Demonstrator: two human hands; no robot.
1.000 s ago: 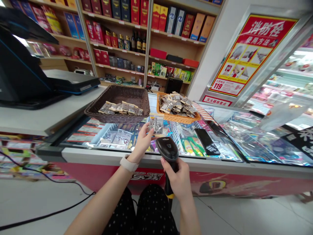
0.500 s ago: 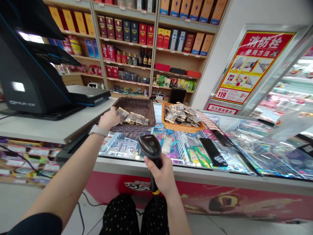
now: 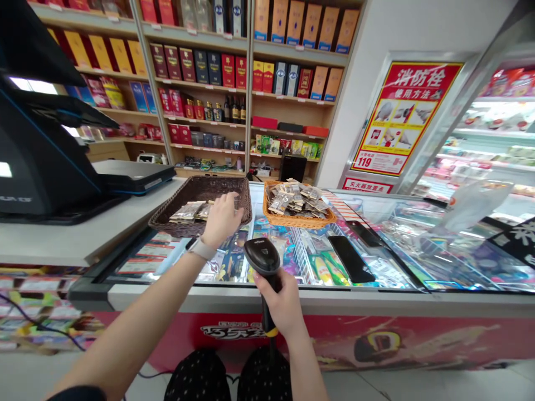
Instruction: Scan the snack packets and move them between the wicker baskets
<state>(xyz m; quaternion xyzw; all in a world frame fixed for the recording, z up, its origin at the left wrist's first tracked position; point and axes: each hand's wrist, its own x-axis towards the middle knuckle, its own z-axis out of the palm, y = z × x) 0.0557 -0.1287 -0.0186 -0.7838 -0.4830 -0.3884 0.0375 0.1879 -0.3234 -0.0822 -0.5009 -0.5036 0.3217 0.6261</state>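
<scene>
My right hand (image 3: pixel 282 303) is wrapped round the handle of a black barcode scanner (image 3: pixel 262 255), held upright in front of the freezer's edge. Over the front right part of a dark brown wicker basket (image 3: pixel 196 186) reaches my left hand (image 3: pixel 223 219), fingers stretched out and thumb apart, with nothing visible in it. Small flat packets (image 3: pixel 188 211) lie in that basket, partly hidden behind the hand. To the right, an orange wicker basket (image 3: pixel 298 221) holds a heap of similar small packets (image 3: pixel 295 197).
Both baskets stand on a glass-topped freezer (image 3: pixel 267 298). Two phones lie on the glass, the nearer phone (image 3: pixel 350 259) face up. A black checkout machine (image 3: pixel 45 161) and flat scale (image 3: pixel 134 174) occupy the left counter. A clear plastic bag (image 3: pixel 472 206) is at right.
My left hand has moved from the left side of the brown basket to its right side, its fingers now stretched. The scanner stays in my right hand. The view has shifted slightly.
</scene>
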